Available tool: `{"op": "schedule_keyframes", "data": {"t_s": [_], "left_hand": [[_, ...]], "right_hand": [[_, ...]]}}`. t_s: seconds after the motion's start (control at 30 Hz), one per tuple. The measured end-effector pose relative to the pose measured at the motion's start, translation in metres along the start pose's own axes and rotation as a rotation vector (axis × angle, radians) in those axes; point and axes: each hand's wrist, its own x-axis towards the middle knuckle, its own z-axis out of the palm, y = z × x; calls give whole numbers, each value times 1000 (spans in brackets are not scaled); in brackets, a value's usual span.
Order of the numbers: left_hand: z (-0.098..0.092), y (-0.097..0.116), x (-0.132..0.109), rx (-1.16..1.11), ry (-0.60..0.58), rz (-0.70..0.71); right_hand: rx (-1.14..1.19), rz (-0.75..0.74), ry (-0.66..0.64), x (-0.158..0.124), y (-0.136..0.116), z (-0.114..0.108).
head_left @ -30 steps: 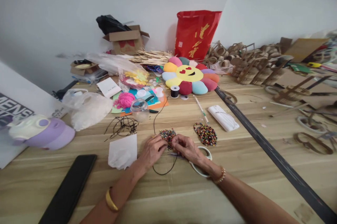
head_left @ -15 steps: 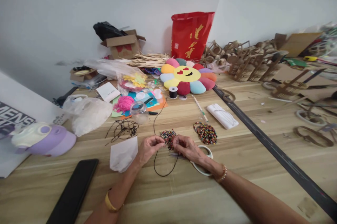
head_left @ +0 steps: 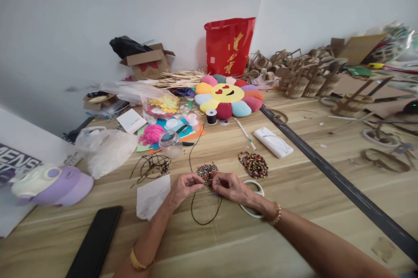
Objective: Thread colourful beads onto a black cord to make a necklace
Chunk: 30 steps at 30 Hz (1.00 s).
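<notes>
My left hand [head_left: 183, 186] and my right hand [head_left: 230, 186] meet at the near side of a small pile of coloured beads [head_left: 207, 171] on the wooden table [head_left: 294, 208]. Both hands are closed in a pinch on a thin black cord [head_left: 204, 219] that loops toward me and also runs away to a black spool [head_left: 211, 116]. Whether a bead sits between the fingertips is too small to tell. White-handled scissors [head_left: 253, 199] lie under my right wrist. A second beaded piece [head_left: 254, 165] lies to the right.
A white paper scrap [head_left: 152, 196], a tangle of dark cord [head_left: 150, 164], a black phone [head_left: 96, 243], a purple cap [head_left: 54, 183] and a plastic bag [head_left: 106, 149] lie left. A flower cushion [head_left: 226, 96], red bag [head_left: 228, 46], white packet [head_left: 273, 142] and cardboard pieces [head_left: 359, 104] lie beyond.
My view has drifted slightly right and up. My left hand has turned its fingers more toward the right hand; both stay pinched at the bead pile.
</notes>
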Motion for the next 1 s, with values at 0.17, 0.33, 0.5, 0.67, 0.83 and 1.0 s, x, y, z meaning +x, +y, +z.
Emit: {"op": "schedule_keyframes", "data": {"t_s": [0.17,0.33,0.5,0.67,0.83,1.0], "left_hand": [[1,-1,0,12,-18,7],[2,-1,1,18,-27,19],[2,-1,0,18,-32,17],[1,0,0,24,-26,10],[1,1,0,18,-27,9],[1,0,0,7,-35,15]], "right_hand": [[-25,-3,0,0,0,1],[-31,-6,2,0,2,1],[-24,-23,-11,1,6,0],[-24,-20,-11,1,4,0],[-35,-27,-6,0,3,0],[-41,-19,-10,0,4,0]]}}
